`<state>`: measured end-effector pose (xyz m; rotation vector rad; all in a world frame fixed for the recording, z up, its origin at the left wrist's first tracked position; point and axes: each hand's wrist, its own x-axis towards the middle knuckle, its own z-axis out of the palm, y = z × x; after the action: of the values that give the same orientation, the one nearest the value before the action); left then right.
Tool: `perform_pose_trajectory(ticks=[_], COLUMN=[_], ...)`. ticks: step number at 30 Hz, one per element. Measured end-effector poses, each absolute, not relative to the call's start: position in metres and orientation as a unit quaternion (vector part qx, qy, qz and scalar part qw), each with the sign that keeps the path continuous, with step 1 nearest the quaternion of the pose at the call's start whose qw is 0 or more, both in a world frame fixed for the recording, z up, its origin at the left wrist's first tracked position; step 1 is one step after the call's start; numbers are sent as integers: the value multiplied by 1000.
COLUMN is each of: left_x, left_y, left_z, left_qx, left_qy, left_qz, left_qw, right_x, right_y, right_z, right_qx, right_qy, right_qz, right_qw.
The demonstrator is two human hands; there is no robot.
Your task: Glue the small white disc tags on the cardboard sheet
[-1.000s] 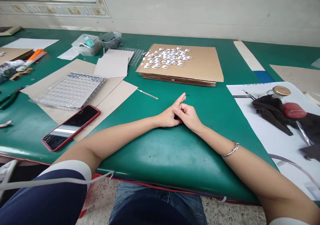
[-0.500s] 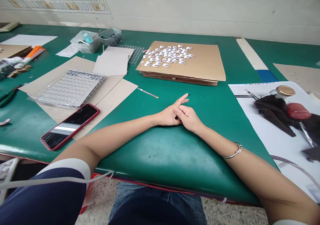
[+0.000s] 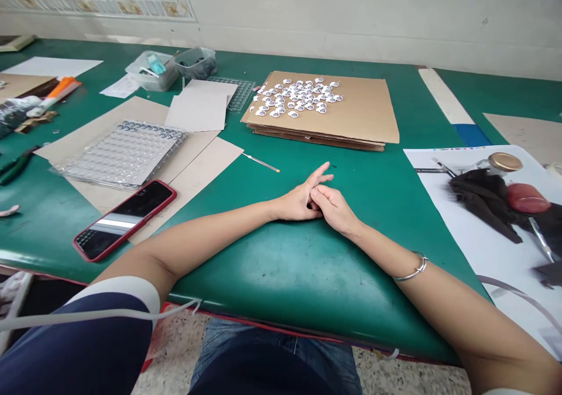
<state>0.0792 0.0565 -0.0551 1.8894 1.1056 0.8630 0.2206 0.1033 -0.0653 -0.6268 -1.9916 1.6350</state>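
My two hands meet over the green tabletop (image 3: 272, 266), near the middle of the view. Two fingers of my left hand (image 3: 295, 203) stretch forward and apart, and I see no object in that hand. My right hand (image 3: 337, 209) is closed round other fingers of the left one, its thumb lying across them. Where the hands overlap, some fingertips are hidden. Beyond them is a stack of brown cardboard sheets (image 3: 360, 108) with many small white pieces with dark printing (image 3: 302, 93) scattered on top. A thin metal tool (image 3: 262, 162) lies left of the stack.
To the left lie a red-cased phone (image 3: 125, 219), a clear plastic tray (image 3: 123, 155) on card, and green-handled pliers (image 3: 17, 167). Two plastic tubs (image 3: 151, 73) stand behind. At right, white paper (image 3: 465, 231) carries dark cloth (image 3: 483, 196), a gold-lidded jar (image 3: 504, 162) and a red object (image 3: 527, 198).
The fingers of my joined hands have shifted slightly, the right thumb moving a little along the left fingers. The view has moved slightly; the objects on the table lie as before.
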Motion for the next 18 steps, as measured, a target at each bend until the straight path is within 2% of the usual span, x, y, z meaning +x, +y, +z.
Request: perform_pose_trajectory(ticks=[18], left_x=[79], left_y=[56], left_z=[-61], left_qx=[805], left_qy=[402], left_qz=[338], left_qw=[276], right_x=[223], right_y=[100], right_z=[-59], right_qx=[-257], right_qy=[-759], right_qz=[548], right_qw=[240])
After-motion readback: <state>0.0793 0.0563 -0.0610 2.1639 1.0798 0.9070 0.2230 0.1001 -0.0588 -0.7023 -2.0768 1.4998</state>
